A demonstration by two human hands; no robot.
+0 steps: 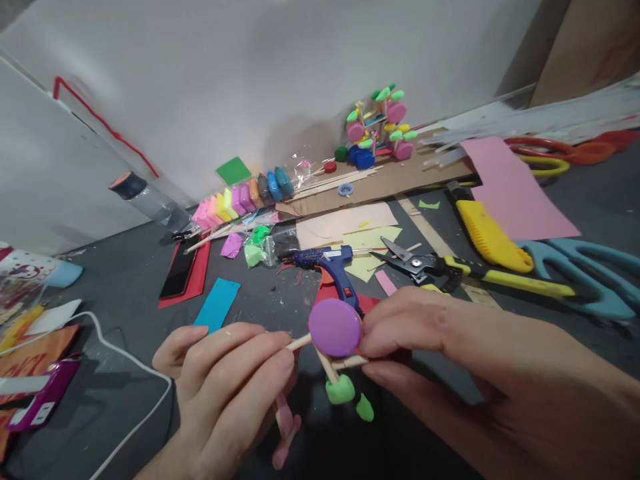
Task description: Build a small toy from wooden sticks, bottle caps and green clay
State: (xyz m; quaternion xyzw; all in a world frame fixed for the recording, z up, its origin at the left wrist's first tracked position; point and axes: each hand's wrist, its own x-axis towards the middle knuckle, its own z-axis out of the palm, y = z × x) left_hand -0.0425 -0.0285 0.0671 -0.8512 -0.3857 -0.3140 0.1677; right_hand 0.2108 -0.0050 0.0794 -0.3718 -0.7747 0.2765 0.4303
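Note:
My left hand is closed in a pinch on a thin wooden stick that runs into a purple clay disc. My right hand pinches the other side of the same small stick-and-clay model, fingers pressed at the disc's right edge. More sticks cross under the disc; green clay pieces sit on their lower ends and a pink piece hangs below my left fingers. A blue glue gun lies on the dark table just behind the disc.
A finished colourful stick-and-clay model stands at the back on cardboard. A row of clay blocks, yellow-handled pliers, a yellow utility knife, teal scissors, pink paper and a white cable lie around.

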